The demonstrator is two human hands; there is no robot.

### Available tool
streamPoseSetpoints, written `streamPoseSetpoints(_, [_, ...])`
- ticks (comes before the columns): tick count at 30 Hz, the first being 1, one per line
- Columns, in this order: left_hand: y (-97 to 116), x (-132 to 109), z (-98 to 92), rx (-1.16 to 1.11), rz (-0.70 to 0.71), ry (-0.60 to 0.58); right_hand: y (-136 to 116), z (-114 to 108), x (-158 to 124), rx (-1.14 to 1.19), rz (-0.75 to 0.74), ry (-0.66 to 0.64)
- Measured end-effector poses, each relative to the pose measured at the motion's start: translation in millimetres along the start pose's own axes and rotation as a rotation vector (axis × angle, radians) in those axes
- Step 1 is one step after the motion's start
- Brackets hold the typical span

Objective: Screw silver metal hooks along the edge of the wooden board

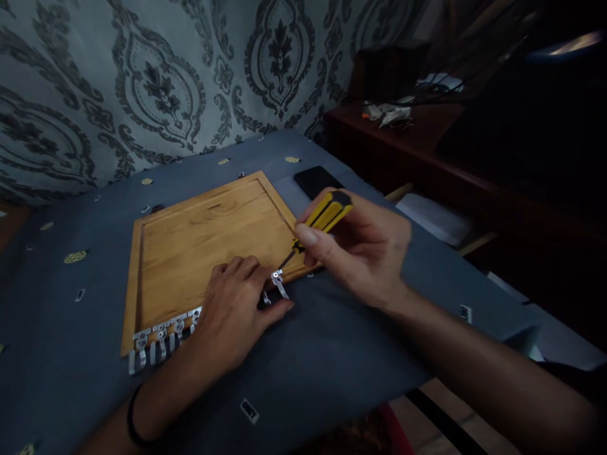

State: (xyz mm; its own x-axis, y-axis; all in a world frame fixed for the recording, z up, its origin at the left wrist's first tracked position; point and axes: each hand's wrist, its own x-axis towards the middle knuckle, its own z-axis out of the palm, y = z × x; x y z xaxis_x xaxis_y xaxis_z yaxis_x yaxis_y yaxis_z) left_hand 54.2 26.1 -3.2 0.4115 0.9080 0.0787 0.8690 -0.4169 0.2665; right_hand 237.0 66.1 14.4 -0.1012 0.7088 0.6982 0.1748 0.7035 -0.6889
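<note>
My right hand [365,246] grips a yellow and black screwdriver [327,212] in its fingers. The shaft slants down to the left, its tip close to the screw of a silver metal hook [279,284]; I cannot tell whether it touches. That hook sits at the front edge of a framed wooden board [208,234]. Resting on the board's edge, my left hand [237,303] has its thumb and index finger on either side of the hook, pinching it. More silver hooks [161,338] line the front edge to the left, some hidden behind my left hand and wrist.
The board lies on a table with a grey-blue patterned cloth [313,354]. A black phone-like slab [315,179] lies behind the right hand. Patterned wall covering [161,88] rises at the back. To the right stands a dark reddish cabinet [393,139] with cables and small items on top.
</note>
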Motion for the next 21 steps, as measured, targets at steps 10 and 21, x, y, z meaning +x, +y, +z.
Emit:
streamPoseSetpoints(10, [0,-1,1.3,-0.006,0.006,0.004,9,3,0,-0.104,-0.063,-0.15])
streamPoseSetpoints(21, [0,0,0.1,-0.012,0.0,-0.003,14,5,0,-0.079,-0.114,-0.213])
